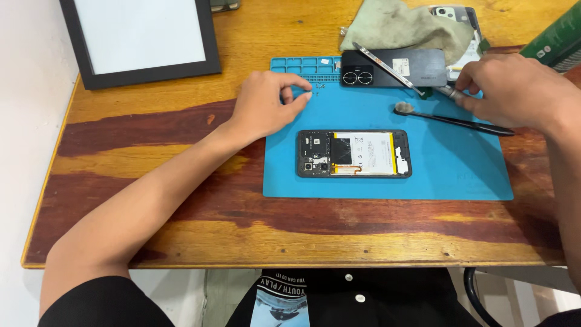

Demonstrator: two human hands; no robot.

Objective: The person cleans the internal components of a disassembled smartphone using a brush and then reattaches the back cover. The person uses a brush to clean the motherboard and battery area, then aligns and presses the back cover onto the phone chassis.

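An opened black phone (354,154), back cover off and battery showing, lies on a blue work mat (448,169). My left hand (266,104) rests at the mat's far left corner, finger and thumb pinched by several tiny screws (317,89). My right hand (514,91) is at the mat's far right, fingers curled around the metal tip of a tool (445,91). The phone's black back cover (393,68) lies at the mat's far edge with a thin metal strip across it. A black brush (454,119) lies just below my right hand.
A greenish cloth (405,25) and another phone (454,15) lie behind the mat. A black-framed white board (140,37) stands at the back left. A green object (560,36) is at the far right. The wooden table's (181,151) near edge runs below the mat.
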